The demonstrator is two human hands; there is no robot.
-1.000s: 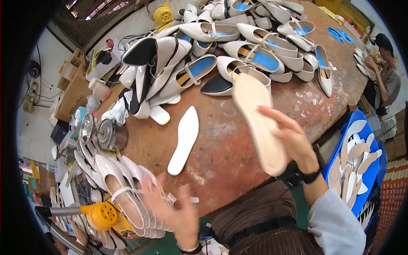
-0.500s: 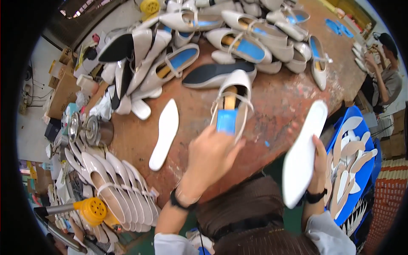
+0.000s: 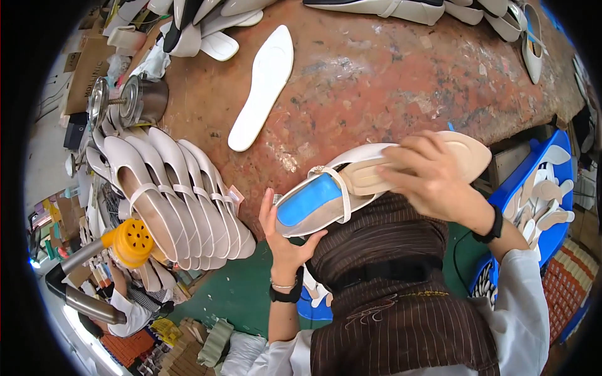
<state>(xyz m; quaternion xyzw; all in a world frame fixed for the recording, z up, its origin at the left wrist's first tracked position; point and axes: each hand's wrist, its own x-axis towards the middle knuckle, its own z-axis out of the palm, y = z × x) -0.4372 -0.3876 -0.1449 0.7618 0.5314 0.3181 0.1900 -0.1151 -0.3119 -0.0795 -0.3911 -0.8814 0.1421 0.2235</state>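
Observation:
My left hand grips a pale strapped flat shoe by its heel, thumb and fingers on either side. Inside the shoe's heel area shows a blue pad. My right hand is closed on a beige insole, its fingers lying over the middle. One end of the insole reaches into the shoe near the strap; the other sticks out to the right. Part of the insole is hidden under my fingers. On the table lies a separate white insole.
Left of me stands a row of pale shoes beside a yellow perforated nozzle and a metal pot. A blue bin of insoles is at right. More shoes line the far side of the worn table.
The shoe has come off the table into my left hand, turned sideways. My right hand has brought the insole left to the shoe, its beige face now up. The view has tilted downward.

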